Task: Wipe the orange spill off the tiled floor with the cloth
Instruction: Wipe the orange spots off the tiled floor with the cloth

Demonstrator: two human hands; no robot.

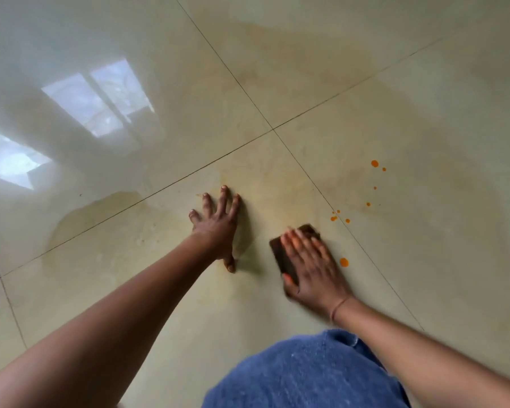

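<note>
Your left hand (218,228) lies flat on the tiled floor (424,83), palm down, fingers straight and fanned wide, holding nothing; your right hand (309,266) sits just to the right of it and a little nearer you, so the two hands are apart with a strip of tile between them; the right hand presses down on the cloth (280,254), a dark brown folded pad lying flat on the floor, with the fingers laid straight across its top and the thumb against its near left edge; hand and cloth are both blurred, so it cannot be told whether the thumb hooks under that edge; the cloth shows past your fingertips and along the left side of the right hand; the orange spill (344,262) appears as separate drops, all to the right of the right hand: one round drop just beside the knuckles and not touching them, a small cluster (334,218) just beyond the cloth's far right corner, close to a grout line, and a loose trail of smaller drops running further away to the far drop (374,163); a pale yellowish film (277,184) covers the tiles under and around both hands, with a darker-edged patch (80,219) well to the left of the left hand; two grout lines (273,129) cross beyond the left hand's fingertips; a bright window reflection (100,101) lies far off to the left; a thin band (337,307) circles your right wrist; your knee in blue denim (306,375) sits nearest you, between the two forearms.
</note>
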